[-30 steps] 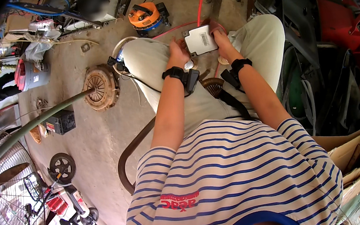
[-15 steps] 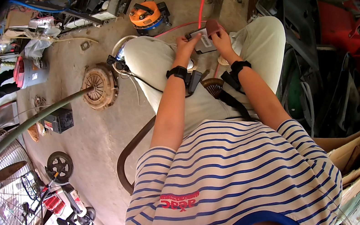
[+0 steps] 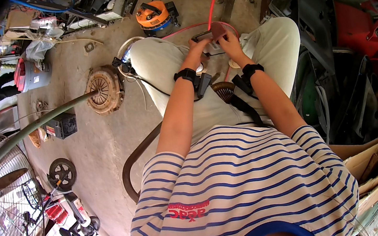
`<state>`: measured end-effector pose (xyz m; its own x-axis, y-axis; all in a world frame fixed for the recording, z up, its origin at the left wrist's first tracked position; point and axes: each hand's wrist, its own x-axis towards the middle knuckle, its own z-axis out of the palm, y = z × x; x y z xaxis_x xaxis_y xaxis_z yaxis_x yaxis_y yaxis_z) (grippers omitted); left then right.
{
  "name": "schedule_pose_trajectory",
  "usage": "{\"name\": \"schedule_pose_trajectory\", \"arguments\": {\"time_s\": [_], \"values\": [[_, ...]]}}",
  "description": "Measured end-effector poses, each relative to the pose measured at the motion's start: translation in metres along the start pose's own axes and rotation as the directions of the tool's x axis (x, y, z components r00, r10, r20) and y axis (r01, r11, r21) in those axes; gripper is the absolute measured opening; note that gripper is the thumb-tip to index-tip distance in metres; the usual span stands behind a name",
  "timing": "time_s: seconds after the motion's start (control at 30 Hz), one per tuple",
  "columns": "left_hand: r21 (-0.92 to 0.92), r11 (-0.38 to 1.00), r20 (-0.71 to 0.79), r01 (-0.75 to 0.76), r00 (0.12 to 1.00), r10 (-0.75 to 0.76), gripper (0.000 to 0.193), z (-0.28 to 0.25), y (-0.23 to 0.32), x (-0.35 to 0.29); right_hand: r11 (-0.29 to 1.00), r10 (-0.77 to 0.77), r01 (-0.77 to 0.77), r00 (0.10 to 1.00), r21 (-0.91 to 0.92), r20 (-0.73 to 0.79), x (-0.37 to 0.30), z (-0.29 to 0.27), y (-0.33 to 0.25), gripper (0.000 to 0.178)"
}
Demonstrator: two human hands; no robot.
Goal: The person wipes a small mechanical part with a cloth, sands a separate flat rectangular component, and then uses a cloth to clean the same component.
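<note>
Between my knees, my left hand [image 3: 198, 50] grips a flat, dark-edged rectangular part [image 3: 200, 36]. This part is tilted, and my fingers cover much of it. My right hand [image 3: 231, 44] pinches a folded reddish-brown sheet [image 3: 218, 31] that looks like sandpaper, up against the part's right end. The fingertips of both hands are close together. A black strap with a dark box sits on each wrist.
An orange and blue round machine [image 3: 154, 16] stands ahead on the floor, with a red hose [image 3: 210, 6] to its right. Left lie a round clutch-like disc [image 3: 101, 92], a black battery-like box [image 3: 60, 126] and a fan [image 3: 8, 187]. Dark panels and cardboard [image 3: 369, 160] are piled right.
The flat part has tilted in my left hand, so its pale labelled face no longer shows plainly. My right hand has shifted slightly left with the reddish-brown sheet.
</note>
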<state>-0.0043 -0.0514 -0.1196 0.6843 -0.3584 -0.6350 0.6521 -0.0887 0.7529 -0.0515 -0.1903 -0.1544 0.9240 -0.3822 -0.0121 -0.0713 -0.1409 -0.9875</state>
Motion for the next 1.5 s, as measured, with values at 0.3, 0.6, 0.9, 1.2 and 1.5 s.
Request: {"name": "schedule_pose_trajectory", "arguments": {"time_s": [0.3, 0.6, 0.9, 1.2, 1.5], "values": [[-0.022, 0.995, -0.059, 0.093, 0.994, -0.094, 0.093, -0.005, -0.006, 0.004, 0.998, -0.041, 0.045, 0.995, -0.043, 0.091, -0.002, 0.003, 0.001, 0.033], [0.078, 0.994, -0.099, 0.081, 0.992, -0.073, 0.098, 0.004, 0.007, -0.01, 0.999, 0.039, -0.033, 0.986, -0.04, 0.164, -0.003, 0.0, 0.005, 0.038], [0.2, 0.978, -0.03, 0.053, 0.998, -0.048, 0.095, -0.004, 0.005, -0.004, 0.993, 0.116, -0.12, 0.985, 0.021, 0.131, -0.004, 0.001, -0.005, 0.034], [0.078, 0.995, 0.023, 0.066, 0.997, -0.068, 0.105, -0.003, 0.006, -0.006, 0.992, 0.119, -0.122, 0.989, 0.039, 0.082, -0.003, 0.002, -0.006, 0.033], [0.118, 0.986, -0.054, 0.113, 0.993, -0.108, 0.103, 0.004, 0.012, -0.013, 0.997, 0.071, -0.076, 0.985, 0.022, 0.158, -0.005, 0.002, -0.005, 0.034]]}}
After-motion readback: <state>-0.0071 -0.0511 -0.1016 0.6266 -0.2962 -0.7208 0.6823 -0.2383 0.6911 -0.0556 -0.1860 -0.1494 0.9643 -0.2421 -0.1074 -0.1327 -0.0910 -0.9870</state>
